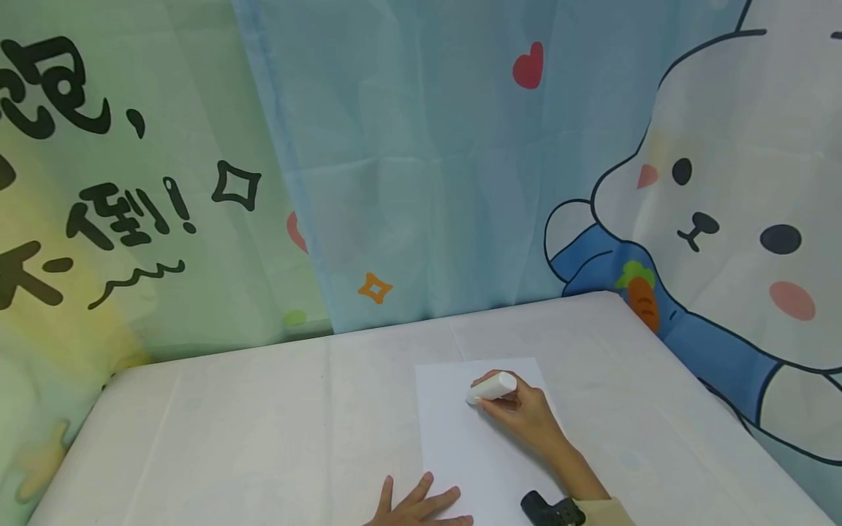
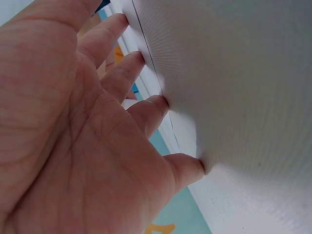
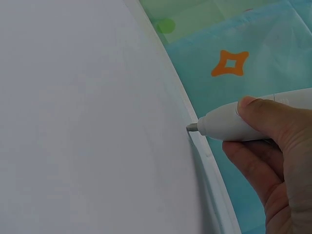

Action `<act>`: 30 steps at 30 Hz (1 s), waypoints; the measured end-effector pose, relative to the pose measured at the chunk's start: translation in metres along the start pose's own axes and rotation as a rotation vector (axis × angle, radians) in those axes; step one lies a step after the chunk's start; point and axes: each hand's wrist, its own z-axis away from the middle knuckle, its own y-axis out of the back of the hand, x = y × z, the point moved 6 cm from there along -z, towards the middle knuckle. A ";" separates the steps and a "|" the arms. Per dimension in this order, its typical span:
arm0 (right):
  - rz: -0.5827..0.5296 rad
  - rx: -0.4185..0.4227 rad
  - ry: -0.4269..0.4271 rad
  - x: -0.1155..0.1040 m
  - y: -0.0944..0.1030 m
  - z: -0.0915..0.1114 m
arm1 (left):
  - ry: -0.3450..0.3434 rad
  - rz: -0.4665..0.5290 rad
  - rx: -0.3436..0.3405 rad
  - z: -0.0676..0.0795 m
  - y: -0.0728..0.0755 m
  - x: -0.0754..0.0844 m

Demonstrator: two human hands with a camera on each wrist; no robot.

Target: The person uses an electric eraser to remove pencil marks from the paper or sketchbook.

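Observation:
My right hand (image 1: pixel 531 418) pinches a thick white pen-shaped tool (image 1: pixel 498 386) between thumb and fingers, over the upper part of a white paper sheet (image 1: pixel 454 438). In the right wrist view, the tool's smooth body (image 3: pixel 229 122) narrows to a thin grey tip (image 3: pixel 193 127), which points down at the white surface. At the sheet's lower left, my left hand (image 1: pixel 421 510) spreads its fingers, some over the paper and some over the tablecloth. The left wrist view shows those fingertips (image 2: pixel 158 102) resting on the white surface. No marks show on the paper.
A white cloth (image 1: pixel 250 431) covers the table, whose far edge meets a printed curtain (image 1: pixel 421 183) with a cartoon bear (image 1: pixel 723 183) and dark lettering. On the right wrist sits a black camera mount (image 1: pixel 552 509), beside a pale sleeve (image 1: pixel 605 513).

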 end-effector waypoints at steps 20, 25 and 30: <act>0.009 -0.004 0.013 0.000 -0.001 -0.001 | 0.002 0.009 0.008 0.001 -0.001 0.000; 0.007 0.000 0.024 0.000 -0.001 -0.001 | 0.004 0.014 0.014 0.001 -0.001 -0.001; 0.003 0.004 0.009 0.001 0.000 0.000 | -0.002 0.018 0.019 0.001 -0.001 0.000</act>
